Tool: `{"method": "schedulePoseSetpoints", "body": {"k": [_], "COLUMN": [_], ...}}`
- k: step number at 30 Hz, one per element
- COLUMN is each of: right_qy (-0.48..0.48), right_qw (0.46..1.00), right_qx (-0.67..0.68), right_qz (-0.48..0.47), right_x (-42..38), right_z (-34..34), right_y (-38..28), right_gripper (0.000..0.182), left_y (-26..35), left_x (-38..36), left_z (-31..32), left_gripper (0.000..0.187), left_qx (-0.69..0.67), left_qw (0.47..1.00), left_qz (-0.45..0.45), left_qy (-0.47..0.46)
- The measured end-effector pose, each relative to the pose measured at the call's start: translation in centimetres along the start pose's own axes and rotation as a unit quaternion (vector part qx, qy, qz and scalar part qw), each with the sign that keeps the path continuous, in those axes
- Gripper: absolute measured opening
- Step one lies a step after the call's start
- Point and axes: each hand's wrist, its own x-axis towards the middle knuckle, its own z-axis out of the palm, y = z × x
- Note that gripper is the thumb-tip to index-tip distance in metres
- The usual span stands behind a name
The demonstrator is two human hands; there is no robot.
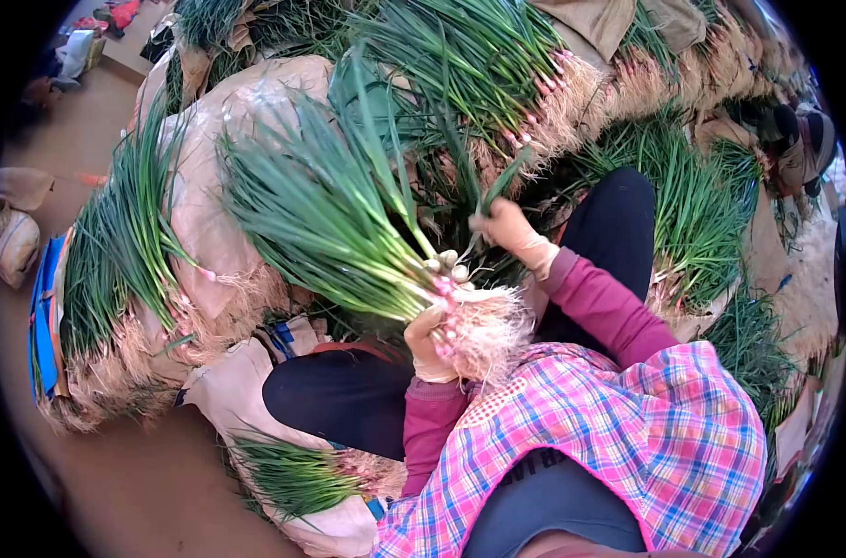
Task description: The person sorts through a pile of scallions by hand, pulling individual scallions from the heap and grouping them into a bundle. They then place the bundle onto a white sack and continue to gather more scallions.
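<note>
A large bunch of green garlic [339, 232] lies across my lap, its long leaves fanned to the upper left, with pink bulbs and pale stringy roots [490, 330] towards me. My left hand [427, 346], in a pale glove, is closed around the bunch just above the roots. On top of the stalks sit several small whitish round bulbs [452, 268]. My gloved right hand [514, 234] is closed on a green stalk [503, 181] to the right of the bunch; its fingers are slightly blurred and the stalk's lower part is hard to make out.
More green garlic [469, 65] is piled ahead on sacking, with another heap [134, 232] at left. A pile [702, 205] lies to my right, and a small bundle [297, 474] rests on a pale sack [241, 381] by my left knee. A shoe [818, 144] shows at far right.
</note>
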Motion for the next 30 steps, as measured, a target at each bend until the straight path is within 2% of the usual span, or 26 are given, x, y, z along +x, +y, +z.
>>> {"method": "schedulePoseSetpoints", "body": {"k": [1, 2, 3, 4, 5, 6, 7, 8, 10, 11, 12, 13, 14, 15, 16, 17, 18, 19, 20, 22, 23, 24, 25, 27, 28, 30], "right_qy": [-0.166, -0.324, -0.216, -0.098, 0.044, 0.14, 0.185, 0.146, 0.082, -0.039, -0.222, -0.222, -0.161, -0.101, 0.061, 0.231, 0.283, 0.229, 0.171, 0.11, 0.059, 0.004, -0.041, -0.157, -0.164, -0.131], "right_qw": [0.975, 0.903, 0.9, 0.843, 0.863, 0.868, 0.851, 0.845, 0.858, 0.808, 0.803, 0.803, 0.825, 0.841, 0.616, 0.669, 0.796, 0.796, 0.794, 0.863, 0.932, 0.959, 0.976, 0.985, 0.981, 0.973], "right_qx": [-0.127, -0.248, -0.375, -0.481, -0.472, -0.471, -0.477, -0.503, -0.438, -0.535, -0.509, -0.509, -0.481, -0.451, -0.72, -0.695, -0.522, -0.553, -0.58, -0.49, -0.358, -0.284, -0.207, -0.07, 0.085, 0.182], "right_qz": [0.068, 0.136, -0.043, -0.22, -0.172, -0.078, -0.12, -0.111, -0.256, -0.244, -0.214, -0.214, -0.249, -0.283, -0.313, -0.127, -0.119, -0.092, -0.059, -0.057, 0.014, 0.009, -0.049, 0.0, 0.058, 0.059], "right_x": [-0.6, -1.4, -0.7, 0.2, 2.2, 3.7, 5.9, 7.5, 7.6, 5.1, 1.8, 1.3, 1.2, 1.1, 4.3, 7.8, 9.0, 11.6, 12.7, 9.4, 6.8, 4.0, 2.5, -1.5, -1.6, 0.1], "right_z": [-1.3, -2.6, -3.3, -3.9, -4.8, -5.5, -6.6, -6.8, -4.6, -2.8, -1.5, -1.6, -2.1, -2.7, -4.4, -6.9, -9.9, -12.1, -13.2, -11.3, -9.8, -8.1, -6.3, -2.0, 0.2, 0.8], "right_y": [-0.5, -0.9, 0.1, -0.4, -1.5, -4.3, -4.4, -3.7, -1.4, -3.1, -5.8, -5.6, -5.3, -5.1, -5.2, -5.6, -8.0, -8.1, -7.5, -10.6, -11.7, -12.2, -9.3, -7.6, -6.5, -6.0], "right_gripper": [0.023, 0.029, 0.033, 0.037, 0.033, 0.027, 0.023, 0.018, 0.013, 0.016, 0.019, 0.019, 0.016, 0.015, 0.014, 0.015, 0.016, 0.017, 0.02, 0.026, 0.027, 0.028, 0.024, 0.02, 0.019, 0.015], "left_y": [0.2, 0.5, 0.5, 0.5, 0.5, -0.1, -0.3, -0.3, 0.4, 1.1, 1.3, 1.4, 1.4, 1.8, 1.5, 1.1, 0.9, 0.6, 0.2, -0.1, -0.3, -0.7, -0.7, -1.1, -0.8, -1.4], "left_x": [-0.1, -0.4, -0.2, -0.1, 0.1, 0.1, 0.2, 0.3, 0.0, -0.9, -0.7, -0.7, -0.4, -0.4, 0.2, 0.2, 0.5, 0.9, 1.1, 1.1, 1.2, 1.3, 1.2, 1.1, 1.5, 1.3], "left_z": [0.4, 0.9, 0.7, 0.3, -1.6, -0.6, -1.1, -1.6, -0.7, -2.5, -1.9, -1.5, -1.1, -0.7, -0.9, -0.4, 0.1, -2.6, -1.4, -2.3, -0.5, 0.5, -0.5, -1.6, -2.1, -2.0], "left_gripper": [0.068, 0.072, 0.073, 0.074, 0.074, 0.071, 0.069, 0.067, 0.069, 0.074, 0.083, 0.086, 0.09, 0.094, 0.092, 0.09, 0.088, 0.082, 0.076, 0.071, 0.069, 0.058, 0.051, 0.035, 0.032, 0.03], "left_qx": [-0.031, -0.017, -0.033, -0.05, -0.016, -0.049, -0.046, -0.041, 0.01, 0.029, 0.06, 0.022, -0.016, 0.018, -0.001, -0.025, -0.048, 0.005, -0.029, 0.0, -0.015, 0.01, 0.01, 0.006, 0.071, 0.071], "left_qw": [0.999, 1.0, 0.999, 0.998, 0.999, 0.998, 0.998, 0.998, 0.998, 1.0, 0.997, 0.998, 0.997, 0.998, 0.997, 0.998, 0.998, 1.0, 0.999, 1.0, 0.999, 0.999, 0.998, 0.992, 0.989, 0.984], "left_qz": [0.0, -0.001, -0.014, -0.025, -0.051, -0.025, -0.024, -0.025, 0.017, -0.002, 0.047, 0.053, 0.06, 0.055, 0.057, 0.033, 0.011, -0.002, -0.004, -0.028, -0.031, -0.015, -0.048, -0.112, -0.125, -0.145], "left_qy": [-0.028, -0.005, -0.01, -0.013, 0.007, -0.005, -0.019, -0.036, -0.051, -0.003, -0.022, -0.035, -0.049, -0.018, -0.053, -0.046, -0.048, -0.026, -0.032, 0.004, 0.004, 0.047, 0.047, 0.058, 0.046, 0.074]}}
